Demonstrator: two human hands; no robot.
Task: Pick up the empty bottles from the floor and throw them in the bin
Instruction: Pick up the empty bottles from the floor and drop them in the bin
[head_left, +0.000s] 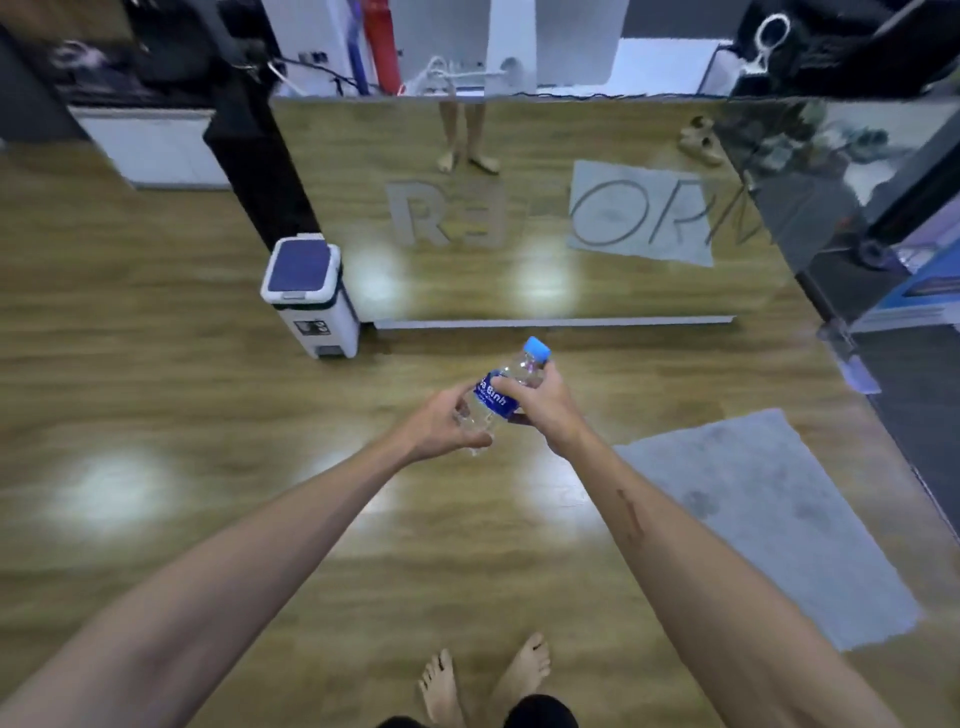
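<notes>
Both hands, left hand (441, 421) and right hand (540, 397), grip a bottle (501, 389) near the bin (311, 296).

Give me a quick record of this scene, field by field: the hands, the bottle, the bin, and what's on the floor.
left hand: grips the bottle's lower end
right hand: grips the bottle by its label
bottle: clear plastic, blue label, blue cap on, held tilted above the floor
bin: white, dark lid closed, standing by the mirror
floor: wood
mat: grey, to the right
bottle in bin: not yet

Bare forearms, bare feet, dark shorts (537, 713)
</notes>
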